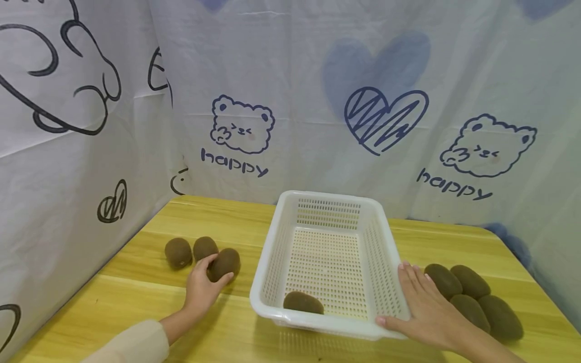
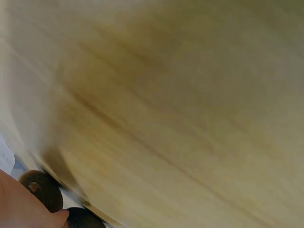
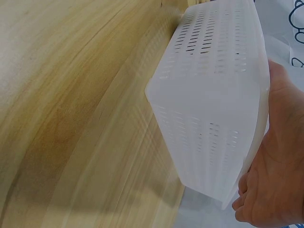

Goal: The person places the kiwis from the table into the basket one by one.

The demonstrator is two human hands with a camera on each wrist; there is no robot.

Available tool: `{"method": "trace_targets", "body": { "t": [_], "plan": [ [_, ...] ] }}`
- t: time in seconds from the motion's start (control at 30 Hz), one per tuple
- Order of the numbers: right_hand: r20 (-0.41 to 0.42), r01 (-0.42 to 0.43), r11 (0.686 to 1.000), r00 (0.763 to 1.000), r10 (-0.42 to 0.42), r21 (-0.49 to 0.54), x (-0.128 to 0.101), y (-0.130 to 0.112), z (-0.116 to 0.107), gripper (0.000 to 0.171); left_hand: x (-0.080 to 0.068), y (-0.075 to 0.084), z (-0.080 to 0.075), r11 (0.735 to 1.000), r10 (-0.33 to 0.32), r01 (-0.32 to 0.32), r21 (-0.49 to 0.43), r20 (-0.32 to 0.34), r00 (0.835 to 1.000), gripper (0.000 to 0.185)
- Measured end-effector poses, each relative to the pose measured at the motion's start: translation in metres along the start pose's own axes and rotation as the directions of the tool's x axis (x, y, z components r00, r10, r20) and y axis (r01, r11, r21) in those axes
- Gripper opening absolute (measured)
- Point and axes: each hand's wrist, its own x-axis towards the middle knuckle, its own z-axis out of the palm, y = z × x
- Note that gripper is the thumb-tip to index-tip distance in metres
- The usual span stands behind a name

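My left hand (image 1: 201, 287) holds a brown kiwi (image 1: 226, 265) on the table, its thumb on the near side and fingers on the far side. Two more kiwis (image 1: 178, 253) sit just beyond it to the left. In the left wrist view, part of the hand (image 2: 26, 204) shows beside a dark kiwi (image 2: 42, 191). A white perforated plastic basket (image 1: 265, 272) stands in the middle, with one kiwi (image 1: 303, 302) lying in its near left corner. My right hand (image 1: 426, 307) rests on the basket's right rim with fairly straight fingers, the thumb at the near corner.
Several kiwis (image 1: 472, 286) lie grouped on the table right of the right hand. The yellow wood-grain table (image 1: 218, 327) meets a printed white cloth (image 1: 308, 151) hanging behind and at the sides.
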Motion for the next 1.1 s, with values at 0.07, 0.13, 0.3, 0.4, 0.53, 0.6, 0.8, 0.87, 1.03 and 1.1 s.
{"method": "trace_targets", "body": {
  "t": [0.07, 0.13, 0.3, 0.4, 0.53, 0.6, 0.8, 0.87, 1.03, 1.1],
  "plan": [
    [-0.002, 0.002, 1.0, 1.0, -0.002, -0.002, 0.0, 0.0, 0.0, 0.11, 0.0, -0.001, 0.001, 1.0, -0.022, 0.022, 0.006, 0.006, 1.0, 0.056],
    [-0.002, 0.003, 1.0, 1.0, -0.003, 0.001, 0.0, 0.0, 0.0, 0.11, 0.0, -0.001, 0.003, 0.999, -0.046, 0.046, 0.012, 0.012, 0.999, 0.057],
    [0.001, 0.006, 1.0, 1.0, -0.006, 0.016, 0.0, 0.001, 0.0, 0.11, 0.003, 0.001, 0.007, 0.995, -0.099, 0.099, 0.009, 0.032, 0.995, 0.06],
    [0.006, 0.004, 1.0, 1.0, -0.004, 0.018, 0.0, 0.001, 0.0, 0.11, 0.005, 0.003, 0.008, 0.993, -0.117, 0.117, 0.008, 0.038, 0.992, 0.06],
    [0.011, 0.002, 1.0, 1.0, -0.003, 0.015, 0.0, 0.001, 0.0, 0.11, 0.007, 0.005, 0.009, 0.992, -0.121, 0.12, 0.022, 0.039, 0.992, 0.059],
    [0.011, 0.002, 1.0, 1.0, -0.002, 0.012, 0.0, 0.001, 0.0, 0.11, 0.008, 0.005, 0.01, 0.992, -0.123, 0.122, 0.028, 0.038, 0.992, 0.058],
    [0.015, 0.003, 1.0, 1.0, -0.003, 0.017, 0.001, 0.0, -0.001, 0.11, 0.01, 0.004, 0.01, 0.99, -0.14, 0.14, 0.003, 0.05, 0.989, 0.055],
    [0.017, 0.003, 1.0, 1.0, -0.003, 0.025, 0.001, 0.0, -0.001, 0.11, 0.011, 0.004, 0.009, 0.991, -0.136, 0.136, 0.001, 0.053, 0.989, 0.054],
    [0.029, -0.001, 0.999, 1.0, 0.0, 0.039, 0.0, 0.0, -0.001, 0.11, 0.012, 0.006, 0.007, 0.993, -0.113, 0.114, -0.011, 0.049, 0.992, 0.052],
    [0.034, -0.004, 0.999, 0.999, 0.002, 0.04, 0.0, 0.0, -0.002, 0.11, 0.012, 0.006, 0.006, 0.994, -0.105, 0.106, -0.018, 0.05, 0.993, 0.05]
  ]
}}
